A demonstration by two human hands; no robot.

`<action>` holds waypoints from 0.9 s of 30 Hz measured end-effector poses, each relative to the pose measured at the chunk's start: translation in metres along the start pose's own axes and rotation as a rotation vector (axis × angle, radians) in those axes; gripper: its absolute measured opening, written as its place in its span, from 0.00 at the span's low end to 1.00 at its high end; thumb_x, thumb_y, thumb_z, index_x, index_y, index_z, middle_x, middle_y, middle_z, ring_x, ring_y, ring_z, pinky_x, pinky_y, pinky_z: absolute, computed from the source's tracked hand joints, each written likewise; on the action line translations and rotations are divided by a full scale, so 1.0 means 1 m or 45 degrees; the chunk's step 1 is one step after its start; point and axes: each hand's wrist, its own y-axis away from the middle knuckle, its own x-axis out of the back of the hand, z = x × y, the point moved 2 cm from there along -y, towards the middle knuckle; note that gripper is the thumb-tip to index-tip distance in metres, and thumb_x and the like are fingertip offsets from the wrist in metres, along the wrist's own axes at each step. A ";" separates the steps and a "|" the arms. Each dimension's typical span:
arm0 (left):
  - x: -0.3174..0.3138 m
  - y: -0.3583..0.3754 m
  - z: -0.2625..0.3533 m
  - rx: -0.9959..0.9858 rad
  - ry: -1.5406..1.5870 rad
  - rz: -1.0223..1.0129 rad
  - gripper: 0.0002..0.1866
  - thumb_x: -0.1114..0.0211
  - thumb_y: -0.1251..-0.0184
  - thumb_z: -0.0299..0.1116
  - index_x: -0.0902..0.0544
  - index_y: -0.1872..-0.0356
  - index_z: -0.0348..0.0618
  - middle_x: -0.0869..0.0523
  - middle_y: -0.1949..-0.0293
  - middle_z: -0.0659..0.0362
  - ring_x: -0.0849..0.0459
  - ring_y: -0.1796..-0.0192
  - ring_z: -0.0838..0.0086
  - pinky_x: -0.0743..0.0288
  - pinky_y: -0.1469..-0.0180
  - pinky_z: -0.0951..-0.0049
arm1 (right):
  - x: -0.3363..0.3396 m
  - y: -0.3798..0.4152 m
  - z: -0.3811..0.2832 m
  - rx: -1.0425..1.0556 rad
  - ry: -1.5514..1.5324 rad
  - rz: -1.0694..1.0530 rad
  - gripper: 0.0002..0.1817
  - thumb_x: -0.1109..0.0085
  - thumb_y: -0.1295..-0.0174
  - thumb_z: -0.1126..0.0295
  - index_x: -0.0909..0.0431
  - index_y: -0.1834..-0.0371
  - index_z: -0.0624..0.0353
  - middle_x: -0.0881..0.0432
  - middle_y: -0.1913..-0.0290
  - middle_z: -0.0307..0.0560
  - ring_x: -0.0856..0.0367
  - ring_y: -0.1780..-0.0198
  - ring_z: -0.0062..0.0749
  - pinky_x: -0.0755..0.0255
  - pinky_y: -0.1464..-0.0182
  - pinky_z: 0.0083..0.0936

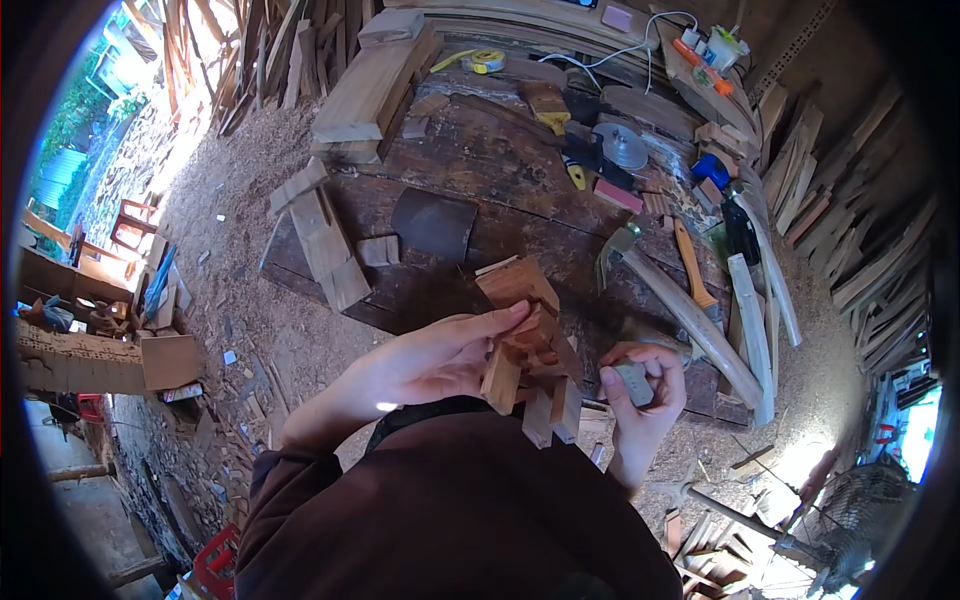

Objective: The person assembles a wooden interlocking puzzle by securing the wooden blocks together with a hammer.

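Observation:
My left hand (435, 358) is closed around a small reddish-brown wooden piece with several stubby legs (545, 335), its thumb pressed on top. The legs point down toward my body, and part of the piece is hidden by my fingers. To its right, my right hand (645, 412) pinches a small grey-green folded pad (634, 384) that looks like sandpaper, apart from the wooden piece. A dark curved sheet (434, 224) and a small wood block (379, 250) lie on the workbench (500, 165) beyond my left hand.
On the bench's right lie a claw hammer (690, 320), a brush with an orange handle (692, 262) and a cutting disc (622, 147). A yellow tape measure (486, 62) and thick planks (365, 95) sit at the back. Sawdust covers the floor (225, 200).

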 end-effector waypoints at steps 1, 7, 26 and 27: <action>-0.002 0.001 0.000 -0.008 -0.033 -0.003 0.30 0.52 0.20 0.52 0.37 0.29 0.40 0.26 0.34 0.49 0.24 0.34 0.62 0.29 0.31 0.57 | -0.002 -0.002 -0.001 -0.017 -0.182 -0.012 0.18 0.36 0.43 0.87 0.28 0.51 0.63 0.18 0.57 0.53 0.20 0.63 0.25 0.25 0.60 0.20; -0.002 0.006 0.000 -0.040 -0.010 0.063 0.28 0.52 0.19 0.50 0.36 0.29 0.41 0.25 0.35 0.51 0.24 0.34 0.63 0.29 0.31 0.55 | -0.006 -0.003 0.002 -0.069 -0.402 0.047 0.15 0.40 0.37 0.83 0.32 0.51 0.59 0.27 0.56 0.51 0.32 0.69 0.19 0.34 0.71 0.14; -0.006 0.004 -0.003 -0.130 -0.113 0.236 0.27 0.44 0.22 0.48 0.32 0.32 0.40 0.22 0.40 0.58 0.21 0.38 0.69 0.25 0.35 0.59 | -0.015 0.003 -0.024 0.085 0.161 -0.224 0.21 0.39 0.37 0.75 0.32 0.42 0.57 0.29 0.45 0.56 0.26 0.48 0.32 0.33 0.44 0.28; -0.007 0.004 -0.004 -0.150 -0.133 0.231 0.28 0.44 0.23 0.48 0.32 0.32 0.40 0.22 0.40 0.59 0.21 0.38 0.69 0.24 0.36 0.60 | -0.014 0.005 -0.027 0.074 0.134 -0.281 0.23 0.40 0.36 0.73 0.33 0.38 0.56 0.29 0.44 0.56 0.27 0.46 0.34 0.35 0.39 0.32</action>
